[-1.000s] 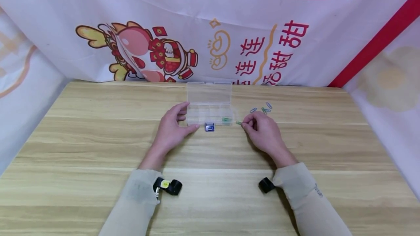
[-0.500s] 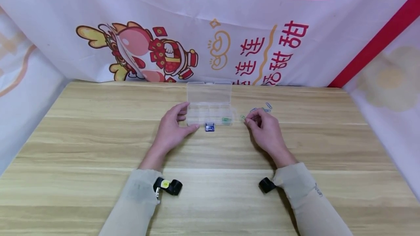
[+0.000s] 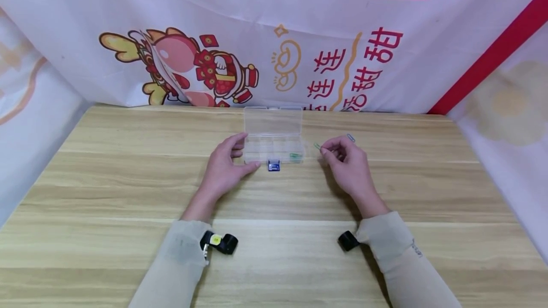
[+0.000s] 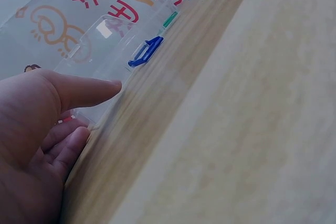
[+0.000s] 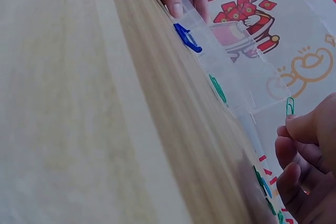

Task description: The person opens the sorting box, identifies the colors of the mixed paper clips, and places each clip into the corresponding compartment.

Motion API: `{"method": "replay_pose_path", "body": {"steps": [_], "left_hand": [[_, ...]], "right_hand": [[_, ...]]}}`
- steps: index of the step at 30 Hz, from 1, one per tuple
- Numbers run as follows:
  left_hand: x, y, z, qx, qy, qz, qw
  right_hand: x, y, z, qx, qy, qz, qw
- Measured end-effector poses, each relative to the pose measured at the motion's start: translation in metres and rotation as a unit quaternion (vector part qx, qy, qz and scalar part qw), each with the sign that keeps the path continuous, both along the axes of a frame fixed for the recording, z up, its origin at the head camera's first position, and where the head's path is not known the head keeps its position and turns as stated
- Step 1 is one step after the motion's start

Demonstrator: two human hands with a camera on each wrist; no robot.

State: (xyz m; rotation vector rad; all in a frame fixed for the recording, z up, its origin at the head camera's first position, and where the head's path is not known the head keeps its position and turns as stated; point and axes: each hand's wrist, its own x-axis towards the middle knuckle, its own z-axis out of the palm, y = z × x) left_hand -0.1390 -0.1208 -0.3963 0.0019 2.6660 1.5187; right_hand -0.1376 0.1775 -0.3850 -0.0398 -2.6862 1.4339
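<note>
A clear plastic compartment box [image 3: 266,146] lies near the table's back, its lid [image 3: 273,121] raised and a blue latch [image 3: 274,166] at its front. My left hand [image 3: 222,165] holds the box's left end, thumb along the front side and fingers at the left and back. Green paper clips [image 3: 295,156] lie in the front right compartment. Right of the box, my right hand [image 3: 348,160] pinches another green paper clip [image 5: 290,106] between thumb and fingertips, above the table and apart from the box.
Several loose green and blue paper clips [image 5: 264,182] lie on the wooden table [image 3: 274,251] by the right hand, which mostly covers them in the head view. One blue clip [image 3: 351,137] shows behind it. A printed cloth [image 3: 192,4] hangs behind the table.
My right hand has carried the green paper clip from beside the box's right end slightly right and toward the back, now covering most of the loose clips. My left hand and the box stay put.
</note>
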Motion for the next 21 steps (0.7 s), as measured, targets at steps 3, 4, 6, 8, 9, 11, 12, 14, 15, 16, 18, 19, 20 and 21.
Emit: {"method": "replay_pose_path", "body": {"steps": [3, 4, 6, 8, 9, 11, 12, 14, 15, 16, 18, 19, 20, 21], "left_hand": [[0.000, 0.000, -0.001, 0.001, 0.000, 0.001, 1.0000], [0.000, 0.000, -0.001, 0.001, 0.001, 0.001, 1.0000], [0.000, -0.001, -0.002, 0.003, 0.005, 0.000, 1.0000], [0.000, -0.002, -0.003, 0.003, 0.007, 0.000, 1.0000], [0.000, -0.002, -0.003, 0.003, 0.007, 0.000, 1.0000], [0.000, -0.003, -0.003, 0.002, 0.005, 0.001, 1.0000], [0.000, -0.004, -0.003, 0.002, 0.005, 0.001, 1.0000], [0.000, -0.004, -0.003, 0.002, 0.005, 0.001, 1.0000], [0.000, -0.003, -0.003, 0.002, 0.005, 0.000, 1.0000], [0.000, -0.003, -0.003, 0.003, 0.006, -0.001, 1.0000], [-0.001, -0.003, -0.003, 0.002, 0.007, -0.002, 1.0000], [-0.001, -0.002, -0.003, 0.002, 0.007, -0.002, 1.0000], [-0.001, -0.002, -0.003, 0.001, 0.007, -0.003, 1.0000], [-0.001, -0.002, -0.002, 0.000, 0.007, -0.003, 1.0000]], "right_hand": [[0.000, -0.003, -0.001, -0.002, 0.001, 0.006, 1.0000], [0.000, -0.004, -0.001, -0.003, 0.001, 0.009, 1.0000], [-0.001, -0.008, -0.002, -0.006, -0.002, 0.017, 0.9998], [-0.001, -0.013, -0.002, -0.008, -0.009, 0.026, 0.9996], [-0.001, -0.016, -0.002, -0.009, -0.013, 0.031, 0.9994], [-0.001, -0.021, -0.003, -0.011, -0.021, 0.039, 0.9990], [-0.001, -0.024, -0.004, -0.011, -0.024, 0.042, 0.9988], [-0.002, -0.028, -0.005, -0.014, -0.029, 0.045, 0.9985], [-0.002, -0.029, -0.006, -0.015, -0.030, 0.044, 0.9985], [-0.003, -0.031, -0.006, -0.017, -0.031, 0.043, 0.9984], [-0.003, -0.032, -0.007, -0.020, -0.033, 0.041, 0.9984], [-0.004, -0.032, -0.007, -0.023, -0.033, 0.040, 0.9984], [-0.004, -0.032, -0.007, -0.024, -0.035, 0.039, 0.9983], [-0.004, -0.032, -0.007, -0.025, -0.035, 0.038, 0.9983]]}}
